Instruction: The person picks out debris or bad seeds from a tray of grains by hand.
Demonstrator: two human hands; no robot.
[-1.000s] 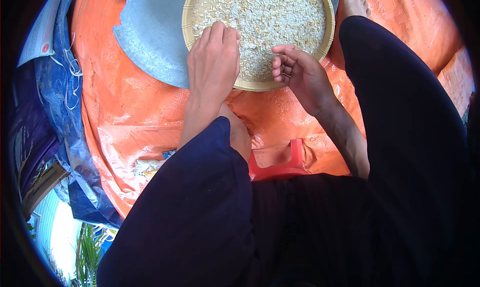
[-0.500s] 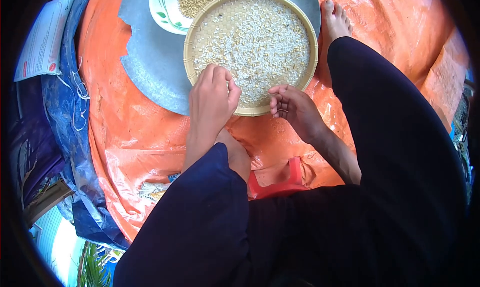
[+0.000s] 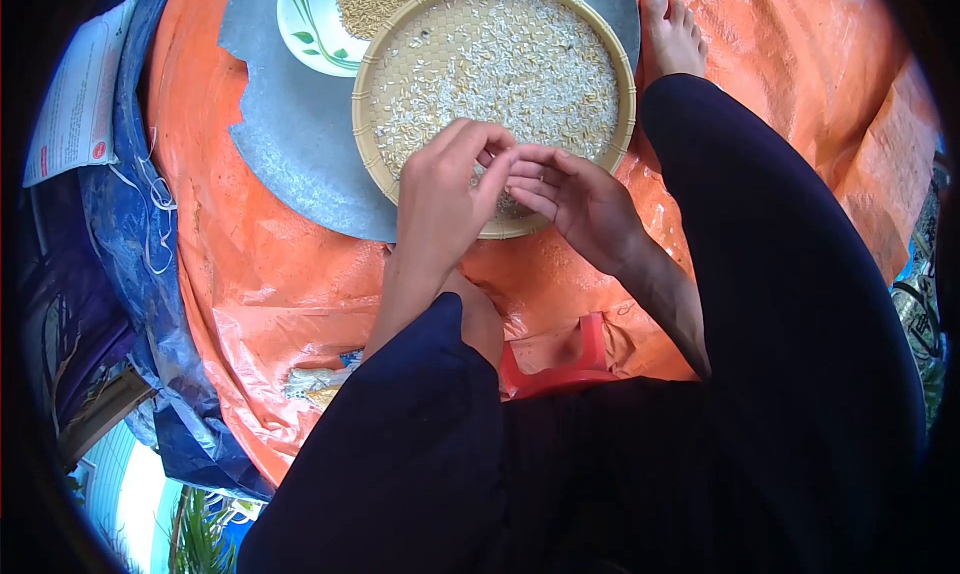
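Observation:
A round woven bamboo tray (image 3: 362,139) holds a thin spread of white rice grains (image 3: 500,79) mixed with yellowish unhusked ones. Over its near edge, my left hand (image 3: 445,194) is closed, with thumb and fingers drawn together; whatever they pinch is too small to make out. My right hand (image 3: 595,209) is half turned up, its fingers loosely stretched and slightly curved, and no object shows in it. The fingertips of both hands meet above the grains. Behind the tray's left side stands a white bowl (image 3: 305,34) with green leaf patterns, holding unhusked grains (image 3: 375,4).
Tray and bowl rest on a grey metal sheet (image 3: 300,154) with a ragged left edge. Below lies an orange tarp (image 3: 270,264). A red plastic stool edge (image 3: 560,374) shows between my legs. My bare foot (image 3: 672,39) is right of the tray; a blue tarp (image 3: 115,214) hangs left.
My left hand has moved right and my right hand slightly left, so their fingertips now meet. The right fingers have straightened. Bowl and tray sit slightly further left in view.

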